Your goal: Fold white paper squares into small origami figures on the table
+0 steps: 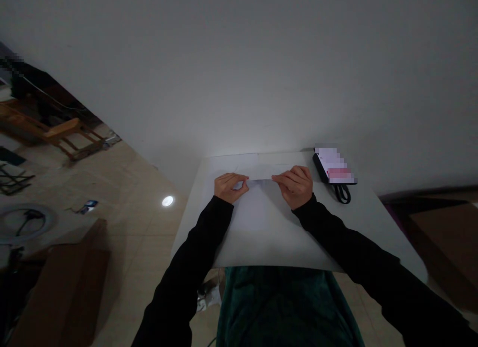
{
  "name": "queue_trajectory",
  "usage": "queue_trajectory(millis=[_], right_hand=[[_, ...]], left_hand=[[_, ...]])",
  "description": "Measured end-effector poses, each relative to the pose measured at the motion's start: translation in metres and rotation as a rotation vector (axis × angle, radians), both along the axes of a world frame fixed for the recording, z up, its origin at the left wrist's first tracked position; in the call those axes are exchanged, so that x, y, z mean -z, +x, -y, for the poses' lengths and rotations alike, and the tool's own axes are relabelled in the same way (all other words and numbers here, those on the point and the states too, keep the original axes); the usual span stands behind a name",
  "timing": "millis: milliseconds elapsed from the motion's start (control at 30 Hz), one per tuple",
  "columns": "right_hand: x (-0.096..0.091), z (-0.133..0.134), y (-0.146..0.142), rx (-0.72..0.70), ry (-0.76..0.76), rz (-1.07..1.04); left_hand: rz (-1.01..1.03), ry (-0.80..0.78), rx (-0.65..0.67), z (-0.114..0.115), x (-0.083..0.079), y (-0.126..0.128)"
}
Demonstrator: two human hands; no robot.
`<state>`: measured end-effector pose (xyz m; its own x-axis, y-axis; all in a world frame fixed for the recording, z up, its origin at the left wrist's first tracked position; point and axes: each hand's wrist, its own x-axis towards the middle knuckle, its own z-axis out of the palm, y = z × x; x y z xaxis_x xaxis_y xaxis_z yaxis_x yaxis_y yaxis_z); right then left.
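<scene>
A small sheet of white paper (260, 173) is stretched between my two hands, held a little above the table. My left hand (228, 186) pinches its left end between thumb and forefinger. At the other end, the fingertips of my right hand (297, 185) are closed on the paper. Beneath the hands, more white paper (239, 212) lies flat on the white table (298, 247); its edges are hard to make out.
A phone (332, 165) with a blurred screen rests on a dark case with a black strap (342, 193) at the table's right. The wall (261, 78) rises behind the table. To the left are a cardboard box (70, 282) and a wooden chair (70, 130) on the floor.
</scene>
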<state>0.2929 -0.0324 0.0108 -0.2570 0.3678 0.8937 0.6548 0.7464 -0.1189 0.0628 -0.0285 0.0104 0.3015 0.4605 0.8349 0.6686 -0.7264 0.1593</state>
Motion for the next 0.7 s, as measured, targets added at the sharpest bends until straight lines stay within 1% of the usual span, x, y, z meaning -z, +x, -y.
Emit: queue_trajectory(millis=[100,167,233,367,467,567,700], right_hand=[[0.001,-0.002,0.003,-0.003,-0.012,-0.018],[0.003,-0.002,0.003,-0.008,-0.033,-0.019],[0.006,-0.001,0.001,-0.021,-0.044,-0.014],[0.006,0.002,-0.003,-0.035,-0.032,-0.001],[0.002,0.007,-0.009,-0.010,-0.009,0.018],[-0.002,0.012,-0.019,-0.027,0.037,0.068],[-0.004,0.013,-0.029,-0.007,0.041,0.080]], left_hand=[[0.013,0.025,0.017,-0.003,0.001,-0.007],[0.008,0.031,0.006,-0.003,0.001,-0.006],[-0.031,0.025,0.003,-0.002,0.000,-0.002],[-0.093,0.015,0.048,0.001,-0.002,0.011],[-0.074,0.053,0.047,0.004,-0.003,0.017],[-0.055,0.079,0.055,0.008,-0.005,0.022],[-0.020,0.053,0.033,0.012,-0.007,0.026]])
